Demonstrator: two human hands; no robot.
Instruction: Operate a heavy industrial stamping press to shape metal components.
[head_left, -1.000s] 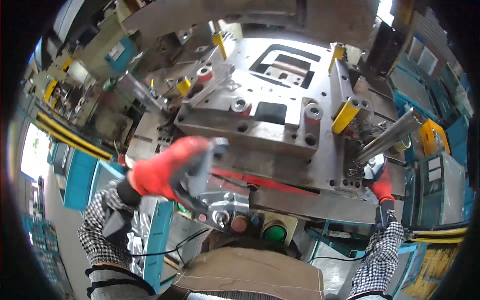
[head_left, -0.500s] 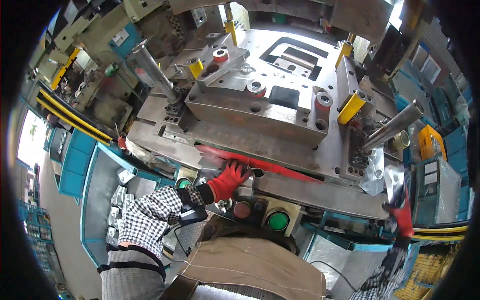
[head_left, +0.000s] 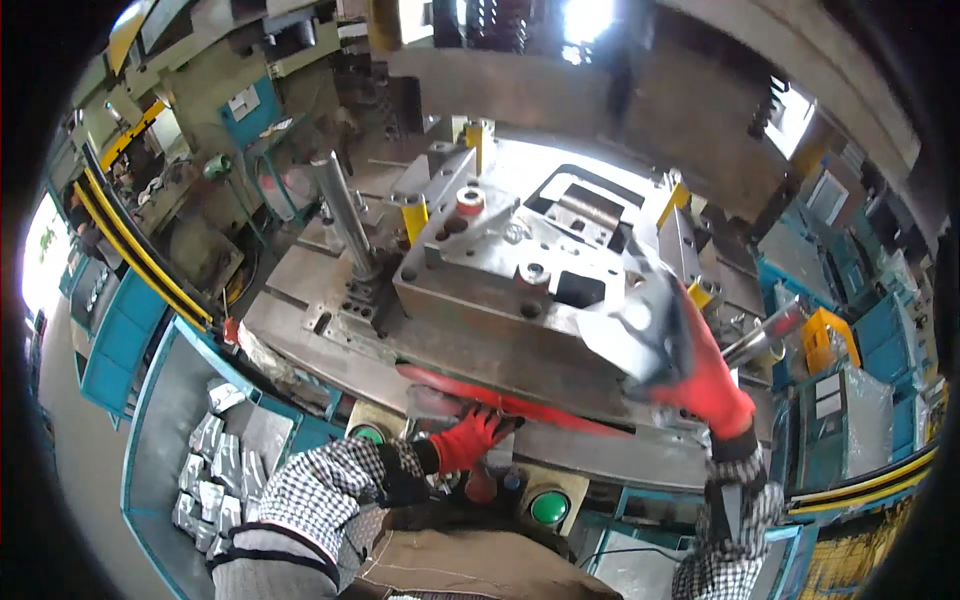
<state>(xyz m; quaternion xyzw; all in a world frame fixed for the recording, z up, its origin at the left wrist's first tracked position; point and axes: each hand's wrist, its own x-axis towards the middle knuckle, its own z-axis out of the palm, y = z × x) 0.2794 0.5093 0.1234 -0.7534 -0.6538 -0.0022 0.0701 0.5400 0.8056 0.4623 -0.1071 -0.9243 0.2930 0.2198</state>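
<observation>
My right hand, in a red glove with dark fingers, grips a shiny bent sheet-metal part. Hand and part are smeared by motion above the right front of the steel die. At the die's front edge my left hand, gloved the same way, rests low with its fingers stretched forward beside a long red strip. No object shows in that hand, though its dark fingertips blend into the surface under them. Just below it are a red push button and a green push button.
Steel guide posts and yellow blocks rise around the die. A blue bin at the left holds several metal parts. Another green button sits by my left sleeve. An orange box stands at the right.
My right hand has swung in from the far right side to above the die, bringing the metal part. My left hand stays by the red strip. The view has shifted, showing more above the die.
</observation>
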